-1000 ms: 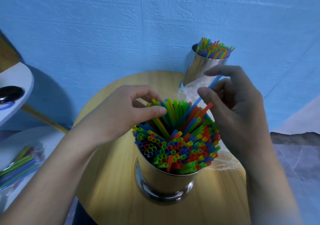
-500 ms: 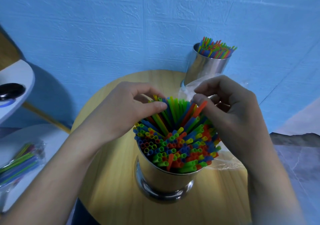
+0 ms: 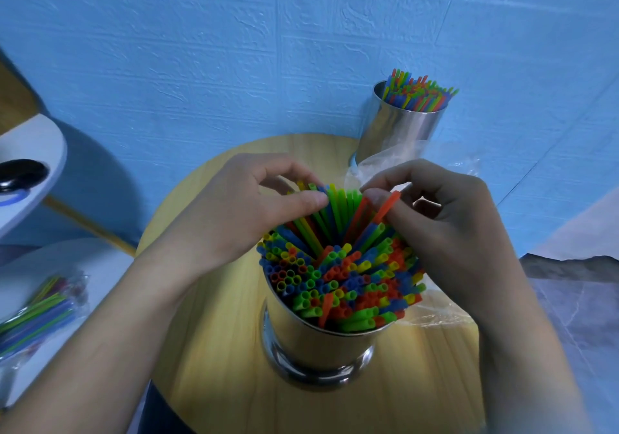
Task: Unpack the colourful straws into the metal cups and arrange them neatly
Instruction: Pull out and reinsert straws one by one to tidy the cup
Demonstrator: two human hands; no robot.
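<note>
A metal cup (image 3: pixel 315 340) stands near the front of the round wooden table (image 3: pixel 214 350), packed with colourful straws (image 3: pixel 338 279). My left hand (image 3: pixel 241 209) curls over the taller straws at the cup's back left, thumb pressed against them. My right hand (image 3: pixel 445 219) is at the back right and pinches an orange straw (image 3: pixel 388 205) that sticks up above the rest. A second metal cup (image 3: pixel 395 132), also full of straws, stands at the table's far right against the wall.
An empty clear plastic bag (image 3: pixel 385 165) lies behind the near cup and under my right wrist. A sealed pack of straws (image 3: pixel 37 313) lies on a white surface at the lower left. A white shelf (image 3: pixel 40 152) with a dark object sits at the left.
My right hand has come down from above the cup to the straw tops, and the blue straw it held is out of sight. It now pinches an orange straw. The left hand has barely moved.
</note>
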